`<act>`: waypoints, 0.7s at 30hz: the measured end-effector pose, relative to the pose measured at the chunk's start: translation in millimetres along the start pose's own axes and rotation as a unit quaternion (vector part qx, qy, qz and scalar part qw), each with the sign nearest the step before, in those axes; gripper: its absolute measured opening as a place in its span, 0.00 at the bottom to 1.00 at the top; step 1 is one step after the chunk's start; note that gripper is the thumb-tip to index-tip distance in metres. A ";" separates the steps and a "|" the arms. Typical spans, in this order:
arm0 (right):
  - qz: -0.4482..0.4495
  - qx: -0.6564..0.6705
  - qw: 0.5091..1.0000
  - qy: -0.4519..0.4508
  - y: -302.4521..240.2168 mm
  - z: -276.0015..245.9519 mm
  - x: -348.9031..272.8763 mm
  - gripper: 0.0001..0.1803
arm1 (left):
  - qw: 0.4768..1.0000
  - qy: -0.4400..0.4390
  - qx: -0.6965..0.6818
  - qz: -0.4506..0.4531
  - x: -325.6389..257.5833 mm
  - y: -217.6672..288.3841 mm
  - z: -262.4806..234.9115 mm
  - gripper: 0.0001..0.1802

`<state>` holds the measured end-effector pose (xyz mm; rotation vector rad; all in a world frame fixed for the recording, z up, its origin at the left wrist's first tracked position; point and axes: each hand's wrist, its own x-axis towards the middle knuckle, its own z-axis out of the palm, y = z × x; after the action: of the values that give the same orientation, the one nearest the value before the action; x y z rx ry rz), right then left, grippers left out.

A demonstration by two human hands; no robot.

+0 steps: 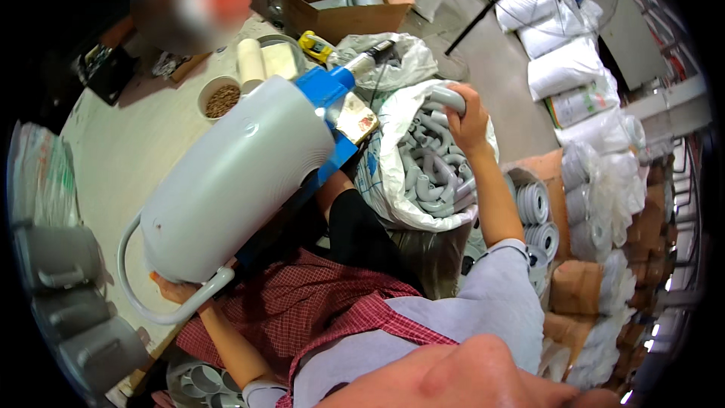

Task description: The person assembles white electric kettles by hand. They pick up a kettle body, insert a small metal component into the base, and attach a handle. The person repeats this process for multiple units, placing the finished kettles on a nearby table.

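Note:
A large grey plastic can with a curved tube handle lies tilted over a blue fixture. At its lower left end, my left hand is closed against the rim; some of its fingers are hidden behind the can. My right hand, reaching out to the right, grips a bent grey tube. That tube is held just above the far edge of an open white sack, which is filled with several similar bent grey tubes.
A pale worktable carries a bowl of brown pellets and a cream roll. Grey cans stand along the left. Behind are a cardboard box and a yellow-handled tool. White sacks line the right.

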<state>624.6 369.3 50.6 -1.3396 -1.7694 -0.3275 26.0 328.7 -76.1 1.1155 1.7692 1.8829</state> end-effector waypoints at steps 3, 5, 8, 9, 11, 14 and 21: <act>-0.066 -0.005 0.995 -0.072 -59.2 -3.9 48.3 0.20 | 0.989 0.026 -0.117 -0.086 -1.1 0.1 16.8 0.19; -0.122 0.014 0.987 -0.107 -101.4 3.1 82.3 0.20 | 0.966 0.020 -0.221 -0.137 -6.7 1.0 22.6 0.15; -0.209 0.069 0.962 -0.160 -172.9 25.3 134.2 0.20 | 0.972 -0.048 -0.212 -0.088 -9.7 7.2 23.6 0.14; -0.246 0.089 0.947 -0.188 -199.0 36.5 150.2 0.20 | 0.981 -0.062 -0.171 -0.069 -11.9 6.4 22.4 0.16; -0.304 0.105 0.912 -0.256 -260.8 58.5 174.2 0.20 | 0.993 -0.043 -0.099 -0.046 -14.1 35.8 33.2 0.22; -0.343 0.105 0.867 -0.347 -313.7 95.7 178.9 0.21 | 0.988 -0.059 -0.092 0.110 0.4 66.1 37.3 0.27; -0.361 0.049 0.822 -0.437 -353.5 131.7 176.9 0.16 | 0.976 -0.042 -0.064 0.202 5.9 59.6 35.7 0.26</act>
<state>243.6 433.8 206.3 -0.6869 -3.0136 0.0169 64.0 346.9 -20.6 1.5703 1.4320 2.0998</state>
